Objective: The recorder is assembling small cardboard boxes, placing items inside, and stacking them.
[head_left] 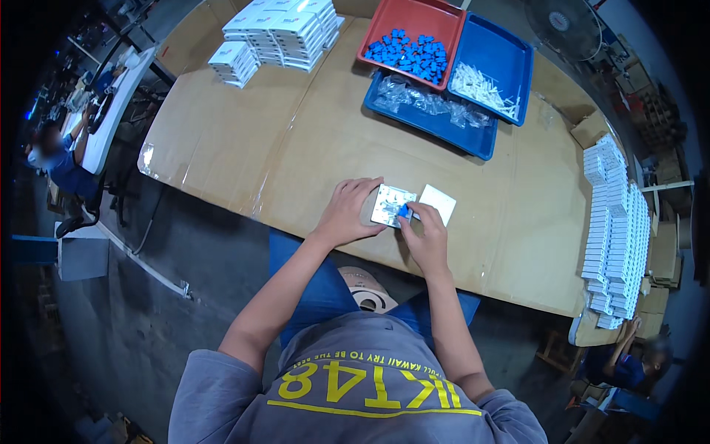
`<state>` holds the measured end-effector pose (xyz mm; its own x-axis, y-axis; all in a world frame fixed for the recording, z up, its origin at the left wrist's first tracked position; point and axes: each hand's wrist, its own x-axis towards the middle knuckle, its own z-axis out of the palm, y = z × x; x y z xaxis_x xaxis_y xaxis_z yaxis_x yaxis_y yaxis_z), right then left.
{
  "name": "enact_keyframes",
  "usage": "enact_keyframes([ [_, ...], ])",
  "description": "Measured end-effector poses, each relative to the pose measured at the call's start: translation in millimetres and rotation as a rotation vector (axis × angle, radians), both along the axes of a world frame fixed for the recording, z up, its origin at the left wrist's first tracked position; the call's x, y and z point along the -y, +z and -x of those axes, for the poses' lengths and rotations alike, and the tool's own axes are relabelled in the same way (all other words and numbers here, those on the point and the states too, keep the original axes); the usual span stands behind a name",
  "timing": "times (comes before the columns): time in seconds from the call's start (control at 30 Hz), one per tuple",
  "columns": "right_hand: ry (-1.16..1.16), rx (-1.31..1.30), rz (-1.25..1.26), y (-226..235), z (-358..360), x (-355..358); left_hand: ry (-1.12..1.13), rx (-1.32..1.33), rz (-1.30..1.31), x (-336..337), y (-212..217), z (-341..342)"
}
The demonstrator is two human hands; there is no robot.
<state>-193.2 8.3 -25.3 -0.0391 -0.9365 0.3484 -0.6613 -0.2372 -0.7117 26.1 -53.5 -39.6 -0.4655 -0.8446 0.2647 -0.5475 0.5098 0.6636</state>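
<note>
Two hands at the bench's [222,140] six o'clock edge: my left hand [346,214] steadies a white packet [390,205]; right-hand fingers [414,222] pinch a blue piece [404,212] against it. I judge insertion underway; next needs precise seating.

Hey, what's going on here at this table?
A person seated at a cardboard-covered table is handling a small clear packet. The left hand steadies it while the right hand presses a small blue piece against it, with a flat white box just beside it. Farther back sit a red tray of blue pieces and blue trays holding white parts and clear bags. White boxes are stacked along the right edge.
</note>
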Motion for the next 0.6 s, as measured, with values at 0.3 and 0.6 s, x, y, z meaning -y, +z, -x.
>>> enact_keyframes([
  [0.3, 0.162, -0.14, 0.082, -7.9, -15.5, 51.0, -0.011, -0.026, -0.008, -0.6, -0.2, -1.3],
  [0.6, 0.206, -0.214, 0.02, -9.5, -16.3, 55.8, -0.008, -0.033, 0.006, 4.7, -3.7, -2.3],
])
